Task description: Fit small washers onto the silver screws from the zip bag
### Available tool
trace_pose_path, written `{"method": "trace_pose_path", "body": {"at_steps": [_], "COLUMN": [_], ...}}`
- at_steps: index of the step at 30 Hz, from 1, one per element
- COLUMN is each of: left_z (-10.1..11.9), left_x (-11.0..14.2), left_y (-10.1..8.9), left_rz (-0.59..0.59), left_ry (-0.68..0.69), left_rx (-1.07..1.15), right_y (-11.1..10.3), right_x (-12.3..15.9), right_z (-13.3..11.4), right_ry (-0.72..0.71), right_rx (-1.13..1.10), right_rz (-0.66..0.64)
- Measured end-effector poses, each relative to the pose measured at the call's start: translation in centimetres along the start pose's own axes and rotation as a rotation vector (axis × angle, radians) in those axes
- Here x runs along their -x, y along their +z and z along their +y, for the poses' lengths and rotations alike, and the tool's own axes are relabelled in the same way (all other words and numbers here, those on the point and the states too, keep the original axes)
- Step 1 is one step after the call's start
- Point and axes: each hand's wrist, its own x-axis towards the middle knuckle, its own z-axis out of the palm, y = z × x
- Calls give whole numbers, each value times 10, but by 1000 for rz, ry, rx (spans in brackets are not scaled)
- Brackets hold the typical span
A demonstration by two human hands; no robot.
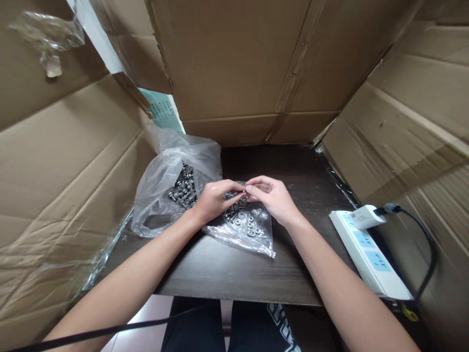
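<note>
My left hand [212, 199] and my right hand [273, 198] meet fingertip to fingertip over the middle of a dark wooden table [234, 274]. Both pinch a small metal part [240, 194] between them; I cannot make out exactly what it is. Under the hands lies a flat clear zip bag [249, 230] with several washers and nuts on it. Left of my left hand, a larger crumpled clear plastic bag [172, 186] holds a heap of metal screws [183, 188].
Brown cardboard walls [238, 63] stand at the back and both sides of the table. A white power strip [368, 252] with a plugged-in white adapter and black cable lies at the right edge. A black cable crosses my lap below.
</note>
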Motion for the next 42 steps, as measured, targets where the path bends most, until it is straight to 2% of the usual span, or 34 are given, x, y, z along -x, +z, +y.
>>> {"method": "trace_pose_path", "body": {"at_steps": [3, 7, 9, 13, 15, 19, 24, 29, 35, 38, 42], "left_z": [1, 0, 0, 1, 1, 1, 3, 4, 5, 5, 5], "left_x": [0, -1, -1, 0, -1, -1, -3, -3, -5, -4, -4], "left_y": [-1, -1, -1, 0, 0, -2, -2, -1, -1, -2, -1], "left_rz": [0, 25, 14, -17, -2, 22, 35, 65, 97, 68, 38], "left_ry": [-1, -5, -1, -1, -10, -26, -91, -147, -226, -210, -173], "left_rx": [3, 20, 24, 31, 32, 31, 69, 114, 205, 195, 140], "right_y": [0, 0, 0, 0, -1, -2, 1, 1, 0, 1, 2], "right_x": [1, 1, 1, 0, 0, 0, 1, 1, 0, 0, 0], "right_z": [1, 0, 0, 1, 1, 0, 0, -1, -3, -2, 0], "right_ry": [5, -90, -106, -69, -58, -79, -25, -86, -19, 13, -38], "right_rx": [151, 10, 21, 155, 105, -28, 71, -66, -31, -77, -77], "right_rz": [100, -34, -72, 78, 92, -72, 50, -43, 32, -11, -8]}}
